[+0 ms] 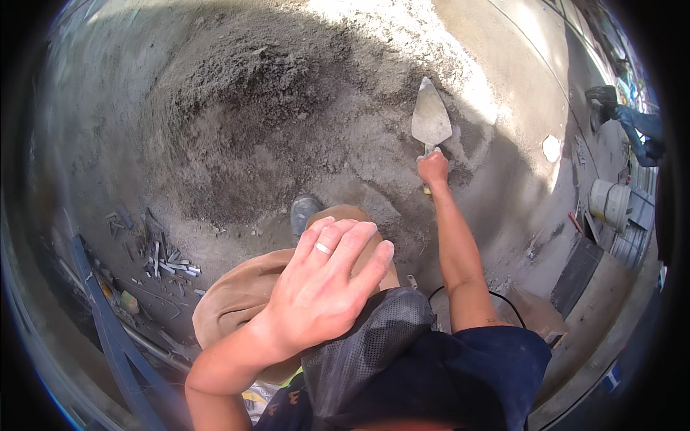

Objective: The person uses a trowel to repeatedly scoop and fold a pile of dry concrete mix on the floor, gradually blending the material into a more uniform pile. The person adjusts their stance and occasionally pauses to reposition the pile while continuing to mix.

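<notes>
My right hand (433,168) grips the handle of a pointed masonry trowel (431,114), whose pale, dusty blade points away from me, over or on the grey material. A bit of yellow at the handle's end shows below the fist. My left hand (331,283), with a ring on one finger, is raised above my tan trousers, palm down and fingers slightly bent; nothing shows in it. Before me lies a broad heap of grey sand or dry mortar mix (253,81), partly in bright sunlight. The toe of my dark boot (306,214) touches its near edge.
Metal and other offcuts (172,264) are scattered at the left, beside blue-grey metal bars (102,312). At the right stand a white bucket (609,204) and a dark board (577,277). Another person's boot (601,105) and blue trouser leg show at the far right.
</notes>
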Demonstrator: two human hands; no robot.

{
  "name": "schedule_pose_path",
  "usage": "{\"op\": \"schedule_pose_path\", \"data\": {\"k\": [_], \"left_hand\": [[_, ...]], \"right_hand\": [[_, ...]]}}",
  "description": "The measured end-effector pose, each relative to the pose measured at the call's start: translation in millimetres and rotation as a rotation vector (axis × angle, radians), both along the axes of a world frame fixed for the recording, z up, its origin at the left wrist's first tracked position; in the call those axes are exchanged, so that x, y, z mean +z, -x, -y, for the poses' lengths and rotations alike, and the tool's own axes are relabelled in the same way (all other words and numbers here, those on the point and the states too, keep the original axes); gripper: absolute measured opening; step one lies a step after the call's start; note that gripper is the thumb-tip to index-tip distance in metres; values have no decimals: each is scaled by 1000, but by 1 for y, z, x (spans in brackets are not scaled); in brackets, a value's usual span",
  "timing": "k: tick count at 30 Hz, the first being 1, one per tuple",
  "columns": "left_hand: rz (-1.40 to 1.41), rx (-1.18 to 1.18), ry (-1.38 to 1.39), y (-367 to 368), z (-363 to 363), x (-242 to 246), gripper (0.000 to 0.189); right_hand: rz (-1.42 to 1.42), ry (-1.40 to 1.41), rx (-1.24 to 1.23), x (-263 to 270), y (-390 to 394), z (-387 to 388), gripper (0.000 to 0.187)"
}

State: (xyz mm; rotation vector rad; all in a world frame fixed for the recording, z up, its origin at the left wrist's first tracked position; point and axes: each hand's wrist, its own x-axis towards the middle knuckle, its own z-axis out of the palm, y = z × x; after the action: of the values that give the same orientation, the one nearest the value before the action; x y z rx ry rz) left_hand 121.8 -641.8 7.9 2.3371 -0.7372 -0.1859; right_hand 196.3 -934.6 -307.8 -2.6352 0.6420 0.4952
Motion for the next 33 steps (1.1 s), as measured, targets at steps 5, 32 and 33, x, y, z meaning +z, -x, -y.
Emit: {"op": "schedule_pose_path", "data": {"k": [5, 32, 33], "left_hand": [[10, 4, 6, 11, -3, 0, 45], [-7, 86, 3, 10, -21, -3, 31], [-4, 87, -5, 11, -21, -2, 31]], "right_hand": [[-184, -393, -1, -66, -69, -32, 26], [35, -543, -440, -89, -78, 33, 18], [26, -582, -493, -90, -84, 23, 16]]}}
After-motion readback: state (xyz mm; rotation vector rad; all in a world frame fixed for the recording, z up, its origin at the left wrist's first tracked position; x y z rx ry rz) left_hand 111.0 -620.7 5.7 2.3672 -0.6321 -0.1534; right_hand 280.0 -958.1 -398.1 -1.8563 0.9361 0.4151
